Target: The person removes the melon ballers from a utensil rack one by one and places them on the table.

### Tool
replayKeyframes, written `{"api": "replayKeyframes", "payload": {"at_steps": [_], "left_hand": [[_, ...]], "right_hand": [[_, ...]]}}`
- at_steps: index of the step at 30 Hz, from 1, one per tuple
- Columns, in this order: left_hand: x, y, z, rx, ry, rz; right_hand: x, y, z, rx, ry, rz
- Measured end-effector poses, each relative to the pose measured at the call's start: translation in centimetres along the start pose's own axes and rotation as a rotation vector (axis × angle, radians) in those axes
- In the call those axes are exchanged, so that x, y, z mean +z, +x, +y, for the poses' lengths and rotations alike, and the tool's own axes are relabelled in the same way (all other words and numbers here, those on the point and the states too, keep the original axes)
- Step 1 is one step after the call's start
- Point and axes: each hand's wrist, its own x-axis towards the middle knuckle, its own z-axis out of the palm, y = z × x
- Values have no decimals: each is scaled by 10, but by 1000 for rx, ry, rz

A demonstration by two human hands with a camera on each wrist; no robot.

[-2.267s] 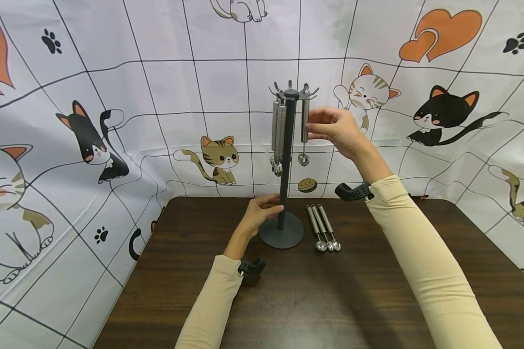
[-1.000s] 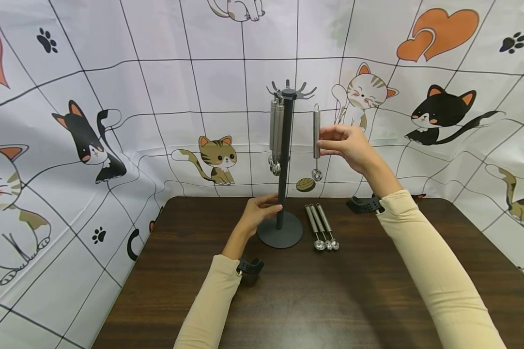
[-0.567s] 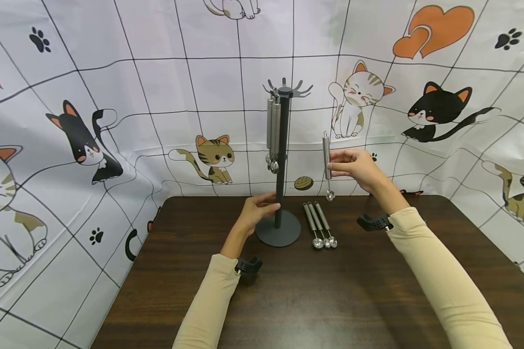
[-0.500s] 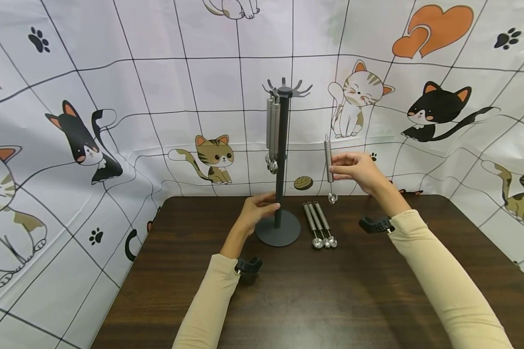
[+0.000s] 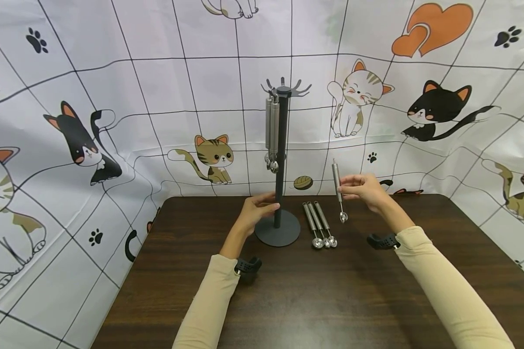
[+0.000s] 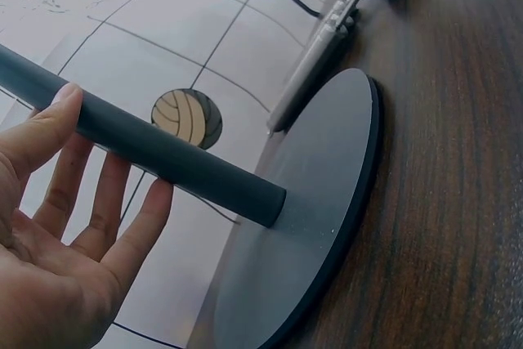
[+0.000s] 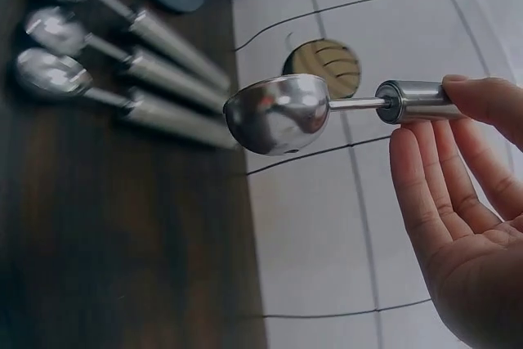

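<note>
In the head view a dark grey utensil stand (image 5: 282, 145) with a ring of hooks rises from its round base (image 5: 284, 237). My left hand (image 5: 254, 213) pinches its pole low down, thumb on one side and fingertips on the other. Between thumb and fingers, my right hand (image 5: 366, 193) holds a steel melon baller (image 5: 336, 180) by the handle, scoop downward and slightly tilted, to the right of the stand. The right wrist view shows its round scoop (image 7: 282, 114) with a small hole. Several melon ballers (image 5: 274, 126) hang on the stand's left side.
Three melon ballers (image 5: 317, 223) lie side by side on the dark wooden table (image 5: 288, 300), right of the base, scoops toward me. A white cloth backdrop (image 5: 218, 87) with printed cats stands behind the table's back edge.
My right hand has taken the melon baller off a right-hand hook, then carried it right and down toward the table. The left hand has stayed on the pole.
</note>
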Motion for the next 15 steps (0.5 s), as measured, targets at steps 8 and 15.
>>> {"api": "replayKeyframes", "payload": {"at_steps": [8,15], "left_hand": [[1,-1,-4,-22,-16,-1],[-1,0,0,-4,-10,-4]], "right_hand": [[-3,-7,26,51,-44,-15],[1,-5,36,81,-47,-15]]}}
